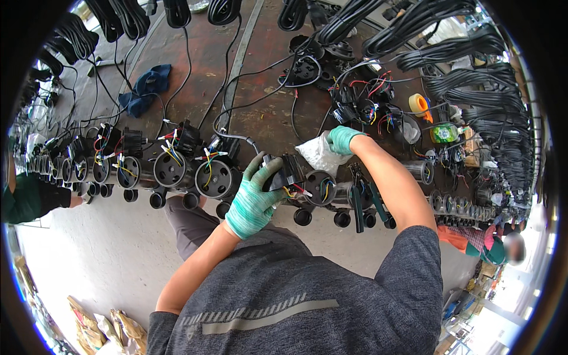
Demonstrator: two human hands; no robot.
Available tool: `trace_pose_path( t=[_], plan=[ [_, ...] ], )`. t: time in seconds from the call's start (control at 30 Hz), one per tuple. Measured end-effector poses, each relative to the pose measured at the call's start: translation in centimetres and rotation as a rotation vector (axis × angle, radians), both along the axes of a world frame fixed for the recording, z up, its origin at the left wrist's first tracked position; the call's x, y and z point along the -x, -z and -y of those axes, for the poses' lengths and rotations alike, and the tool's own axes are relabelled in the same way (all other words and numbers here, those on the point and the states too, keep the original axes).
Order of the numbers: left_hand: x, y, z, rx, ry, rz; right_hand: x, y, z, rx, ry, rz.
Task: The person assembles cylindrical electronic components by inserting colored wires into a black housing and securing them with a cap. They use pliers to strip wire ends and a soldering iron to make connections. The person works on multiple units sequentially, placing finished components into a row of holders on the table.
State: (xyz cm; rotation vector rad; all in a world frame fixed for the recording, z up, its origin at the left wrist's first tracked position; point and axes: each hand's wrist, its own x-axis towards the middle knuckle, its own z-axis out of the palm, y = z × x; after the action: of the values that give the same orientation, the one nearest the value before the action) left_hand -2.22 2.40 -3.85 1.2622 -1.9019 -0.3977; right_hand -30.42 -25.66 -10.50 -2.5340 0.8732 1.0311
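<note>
My left hand (253,198), in a green and grey knit glove, is closed around a black ribbed electrical module (291,170) with a cable and coloured wires. Just right of the module is an open round black housing (320,187) with wires inside. My right hand (343,141), gloved in green, has its fingers curled at the upper edge of a white plastic bag (318,155). Its fingertips are hidden, so what they pinch does not show. Pliers with dark green handles (358,208) hang at the bench edge near my right forearm.
Round housings (170,170) with wired modules line the near bench edge. Coiled black cables (408,26) crowd the far and right sides. A blue cloth (145,89), orange tape roll (419,105) and green-labelled bottle (445,133) lie on the bench. Another person (494,251) is at right.
</note>
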Motion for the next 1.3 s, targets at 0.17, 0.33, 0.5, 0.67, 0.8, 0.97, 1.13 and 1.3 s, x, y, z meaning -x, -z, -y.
trace_pose_path(
  t=[0.17, 0.33, 0.5, 0.67, 0.8, 0.97, 1.13, 1.3],
  plan=[
    [0.1, 0.2, 0.0, -0.016, -0.022, -0.02, 0.5, -5.7, -1.5, 0.235, 0.164, 0.196],
    [0.1, 0.5, 0.0, -0.013, -0.036, -0.06, -1.2, -16.4, -14.2, 0.072, 0.389, 0.953],
    [0.0, 0.2, 0.1, 0.025, -0.01, -0.062, -3.2, -13.0, -23.9, 0.12, 0.431, 1.1],
    [0.2, 0.5, 0.0, 0.018, -0.015, -0.071, -4.6, -10.9, -25.8, 0.186, 0.563, 1.144],
    [0.3, 0.6, 0.0, -0.031, -0.03, -0.093, -4.6, -10.6, -25.9, 0.212, 0.536, 1.172],
    [0.3, 1.0, -0.1, -0.037, -0.037, -0.117, -4.6, -11.1, -25.6, 0.187, 0.501, 1.184],
    [0.3, 0.3, 0.1, -0.025, -0.011, -0.084, -5.0, -11.2, -24.9, 0.205, 0.409, 1.107],
    [-0.1, 0.5, 0.3, 0.03, 0.041, -0.045, -6.2, -12.5, -23.6, 0.079, 0.351, 0.849]
  ],
)
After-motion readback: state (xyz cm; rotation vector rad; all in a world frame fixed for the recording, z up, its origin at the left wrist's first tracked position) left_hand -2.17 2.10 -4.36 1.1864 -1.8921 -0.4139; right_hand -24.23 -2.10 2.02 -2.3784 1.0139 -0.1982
